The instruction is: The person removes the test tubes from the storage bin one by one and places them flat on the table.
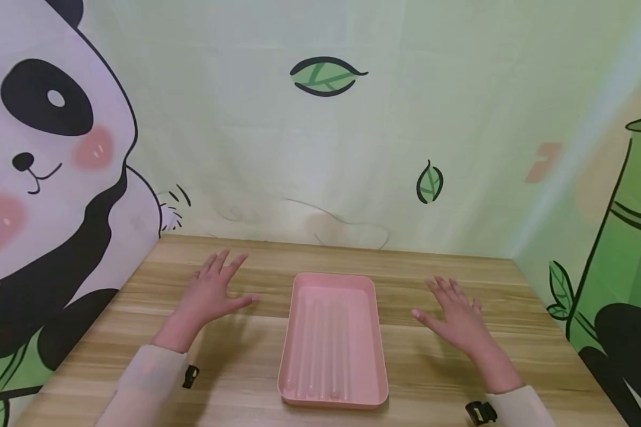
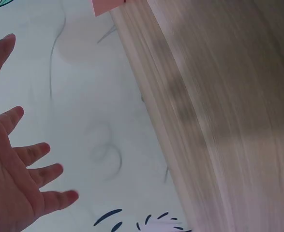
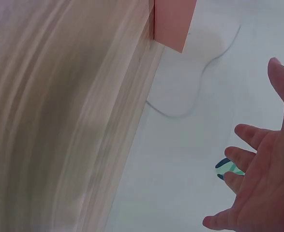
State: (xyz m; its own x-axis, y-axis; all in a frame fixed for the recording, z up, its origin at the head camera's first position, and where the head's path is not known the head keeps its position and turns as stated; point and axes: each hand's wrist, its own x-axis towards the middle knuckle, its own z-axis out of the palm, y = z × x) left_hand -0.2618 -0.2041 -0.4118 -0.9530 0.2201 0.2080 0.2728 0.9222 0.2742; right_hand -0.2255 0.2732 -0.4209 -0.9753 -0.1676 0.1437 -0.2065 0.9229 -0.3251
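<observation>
Tray: plas., smooth, semi-matt. Rods in it: clear, w/ glossy streaks; glass or plas., can't tell from here. Table: wood or wood-look lam., grained, low sheen. Backdrop: printed cloth, matt, lightly creased. Sleeves: cloth, matt.

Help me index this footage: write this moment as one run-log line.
left grip: spread, empty | right grip: spread, empty | pink tray: on wooden table, between both hands, untouched

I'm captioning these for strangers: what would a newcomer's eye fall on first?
Probably the pink tray on the table, between the left hand and the right hand, both empty with fingers spread. Then the big printed panda along the head view's left side.
</observation>
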